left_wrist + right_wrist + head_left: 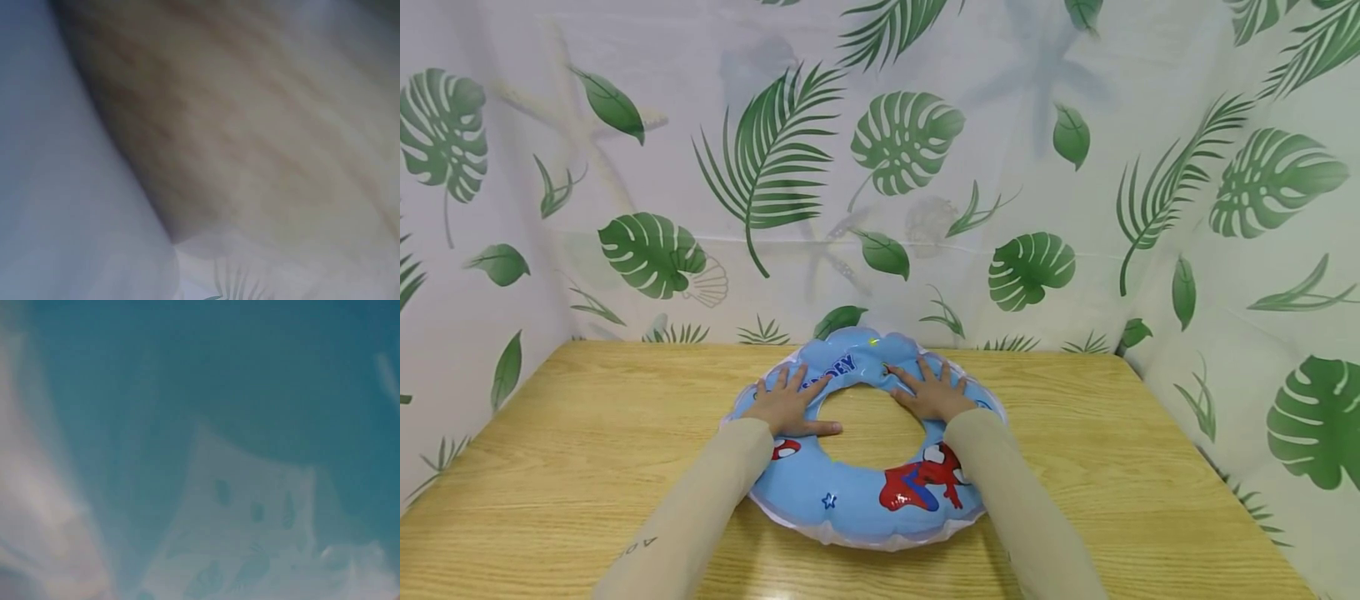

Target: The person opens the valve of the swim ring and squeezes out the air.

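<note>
A blue inflatable swim ring (857, 500) with red cartoon figures and a pale scalloped seam lies on the wooden table. On its left side rests my left hand (790, 407), fingers spread and straight, the thumb reaching over the center hole. My right hand (934, 395) presses flat on the ring's far right part, its fingers also spread. Close up in the right wrist view, the ring's shiny blue vinyl (250, 381) fills most of the picture. The left wrist view is blurred, with wood grain and a pale blue surface along its left side.
The wooden table (587, 467) extends to both sides of the ring. Behind it and at both sides hangs a white curtain (820, 275) printed with green leaves, meeting the table's back edge.
</note>
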A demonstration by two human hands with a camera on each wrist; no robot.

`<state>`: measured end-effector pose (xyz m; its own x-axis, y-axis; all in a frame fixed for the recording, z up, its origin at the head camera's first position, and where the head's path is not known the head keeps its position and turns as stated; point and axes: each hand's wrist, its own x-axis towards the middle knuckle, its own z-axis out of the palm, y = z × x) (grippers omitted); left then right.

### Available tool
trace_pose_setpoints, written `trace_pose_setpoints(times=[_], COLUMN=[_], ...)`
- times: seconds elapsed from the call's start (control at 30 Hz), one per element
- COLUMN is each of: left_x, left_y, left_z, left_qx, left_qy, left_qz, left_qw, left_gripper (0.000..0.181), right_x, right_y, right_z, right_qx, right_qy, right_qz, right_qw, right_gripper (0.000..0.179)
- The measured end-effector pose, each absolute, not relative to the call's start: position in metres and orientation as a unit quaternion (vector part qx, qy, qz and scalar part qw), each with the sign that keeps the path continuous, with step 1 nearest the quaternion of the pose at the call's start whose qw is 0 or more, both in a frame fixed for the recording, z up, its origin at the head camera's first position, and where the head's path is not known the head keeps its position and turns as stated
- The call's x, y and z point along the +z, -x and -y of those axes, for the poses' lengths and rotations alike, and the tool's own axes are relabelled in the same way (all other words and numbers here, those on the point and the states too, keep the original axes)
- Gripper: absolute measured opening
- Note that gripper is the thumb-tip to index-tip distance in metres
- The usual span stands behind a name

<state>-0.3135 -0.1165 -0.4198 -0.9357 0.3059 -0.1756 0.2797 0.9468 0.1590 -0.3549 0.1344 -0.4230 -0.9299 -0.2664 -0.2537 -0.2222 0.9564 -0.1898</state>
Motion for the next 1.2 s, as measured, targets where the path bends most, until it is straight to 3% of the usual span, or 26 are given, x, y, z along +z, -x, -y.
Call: trace_pose_setpoints(times=[1.2], left_x=[-0.4192], left_y=[0.3095], left_z=[0.1145], left_qx=[0.048], left_qy=[-0.147], left_qz=[-0.982], left_qw=[0.104], left_gripper=[0.082], right_x=[-0.4248], right_y=[0.3576], right_z=[-0.1384], right_qx=[-0.096], right_qy=[0.141], right_qz=[-0.977], right_qw=[0.127], right_gripper=[0.059])
